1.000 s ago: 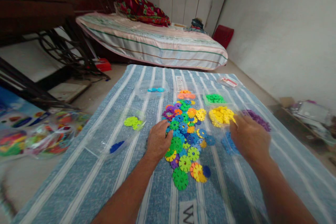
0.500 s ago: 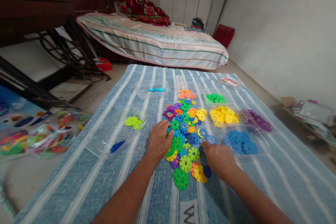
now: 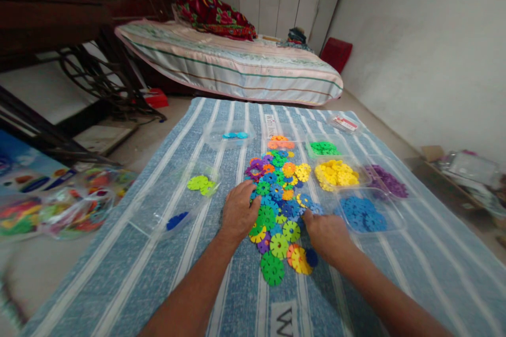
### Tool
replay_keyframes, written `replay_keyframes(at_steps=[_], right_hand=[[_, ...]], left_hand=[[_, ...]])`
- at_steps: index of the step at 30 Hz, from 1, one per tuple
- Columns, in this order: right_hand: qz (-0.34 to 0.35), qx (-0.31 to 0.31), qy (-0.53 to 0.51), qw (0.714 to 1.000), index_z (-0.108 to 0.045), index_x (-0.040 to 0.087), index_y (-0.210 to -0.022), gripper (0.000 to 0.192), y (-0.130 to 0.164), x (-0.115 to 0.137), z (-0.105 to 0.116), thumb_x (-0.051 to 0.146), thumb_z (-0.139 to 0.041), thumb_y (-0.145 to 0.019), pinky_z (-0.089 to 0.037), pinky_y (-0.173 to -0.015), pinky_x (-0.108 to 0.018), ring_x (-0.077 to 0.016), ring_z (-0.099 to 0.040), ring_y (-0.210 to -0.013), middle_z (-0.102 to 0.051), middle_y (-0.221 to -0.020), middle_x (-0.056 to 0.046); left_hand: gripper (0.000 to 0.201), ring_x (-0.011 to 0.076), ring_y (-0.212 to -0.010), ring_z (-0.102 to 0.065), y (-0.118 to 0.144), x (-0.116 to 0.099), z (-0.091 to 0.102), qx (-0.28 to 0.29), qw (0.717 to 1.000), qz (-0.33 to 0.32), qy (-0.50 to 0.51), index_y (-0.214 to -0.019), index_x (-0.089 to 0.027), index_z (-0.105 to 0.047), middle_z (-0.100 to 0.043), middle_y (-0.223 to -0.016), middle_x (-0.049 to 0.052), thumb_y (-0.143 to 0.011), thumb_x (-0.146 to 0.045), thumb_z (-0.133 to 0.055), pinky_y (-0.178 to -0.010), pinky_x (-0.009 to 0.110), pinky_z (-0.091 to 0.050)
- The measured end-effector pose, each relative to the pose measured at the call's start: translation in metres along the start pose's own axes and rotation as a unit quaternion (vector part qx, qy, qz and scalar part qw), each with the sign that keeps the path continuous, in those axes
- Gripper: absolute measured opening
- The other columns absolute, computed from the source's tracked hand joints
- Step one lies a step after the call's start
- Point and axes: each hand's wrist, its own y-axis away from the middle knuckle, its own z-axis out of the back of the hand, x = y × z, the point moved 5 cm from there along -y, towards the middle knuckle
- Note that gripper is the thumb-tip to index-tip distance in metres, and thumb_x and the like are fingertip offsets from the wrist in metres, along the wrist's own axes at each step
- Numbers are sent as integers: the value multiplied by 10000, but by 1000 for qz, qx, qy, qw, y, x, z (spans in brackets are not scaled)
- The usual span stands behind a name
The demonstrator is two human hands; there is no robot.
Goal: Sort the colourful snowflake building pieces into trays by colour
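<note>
A mixed pile of notched plastic discs point(image 3: 279, 191), in many colours, lies on the striped cloth between my hands. My left hand point(image 3: 239, 211) rests along the pile's left side, its thumb apart from its fingers and touching discs. At the right edge of the pile, my right hand point(image 3: 326, 234) has its fingers curled together, fingertips down beside the blue discs. What those fingertips hold, if anything, is hidden. Nearest me lie a large green disc point(image 3: 272, 268), a yellow disc point(image 3: 299, 261) and a dark blue disc point(image 3: 312, 257).
Clear boxes hold sorted discs: yellow discs point(image 3: 337, 174), blue discs point(image 3: 362, 214), purple discs point(image 3: 386, 181), green discs point(image 3: 324, 148), orange discs point(image 3: 280, 142) and light blue discs point(image 3: 235, 135). Left, another holds lime discs point(image 3: 201, 184) and dark blue discs point(image 3: 176, 220). A bed point(image 3: 237, 68) stands beyond.
My right hand has shifted very slightly left at the pile's edge. My left hand and the discs look the same.
</note>
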Motion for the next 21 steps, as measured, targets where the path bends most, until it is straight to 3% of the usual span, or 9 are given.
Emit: replay_keyframes(at_steps=[6, 11, 14, 16, 18, 21], right_hand=[[52, -55, -5, 997, -580, 121, -928, 192, 10, 0, -2, 71, -424, -829, -398, -550, -254, -194, -670, -668, -691, -773, -119], [68, -90, -22, 993, -584, 165, -777, 159, 26, -11, 20, 111, -442, -825, -316, -518, -235, -153, -636, -591, -680, -664, -49], [-37, -118, 13, 992, -598, 163, -772, 184, 23, -44, 44, 153, -429, -844, -281, -499, -226, -160, -629, -574, -679, -655, -67], [-163, -145, 47, 975, -612, 154, -855, 235, 20, -71, 60, 215, -387, -888, -281, -496, -221, -179, -635, -574, -682, -668, -93], [-241, -152, 59, 957, -608, 155, -953, 294, 17, -86, 69, 285, -346, -921, -305, -503, -221, -201, -650, -599, -688, -692, -109], [-186, -101, 21, 977, -615, 181, -964, 318, 8, -72, 65, 344, -345, -928, -363, -532, -238, -226, -673, -694, -703, -779, -121]], left_hand=[[254, 249, -1084, -571, 0, 0, 0, 2, 1000, 5, -5, -984, -167, -618, -630, -1145, 119, -794, -285, -496, -967, 427, -439], [267, 247, -1093, -567, 1, 0, 0, 10, 1000, 3, -4, -1003, -164, -614, -629, -1147, 121, -801, -288, -492, -974, 423, -434], [270, 249, -1098, -564, 1, 1, 0, 6, 1000, 2, -2, -1008, -160, -611, -627, -1148, 124, -801, -284, -491, -977, 434, -430], [269, 250, -1096, -564, 1, 1, 0, 6, 1000, -1, -1, -1010, -161, -610, -629, -1143, 125, -804, -285, -488, -977, 438, -430], [268, 249, -1095, -565, 1, 1, 0, 6, 1000, -3, -1, -1010, -163, -610, -629, -1142, 124, -808, -288, -486, -976, 435, -432], [262, 248, -1093, -567, 1, 1, 0, 4, 1000, -2, -1, -1006, -172, -610, -626, -1150, 120, -809, -294, -487, -972, 436, -435]])
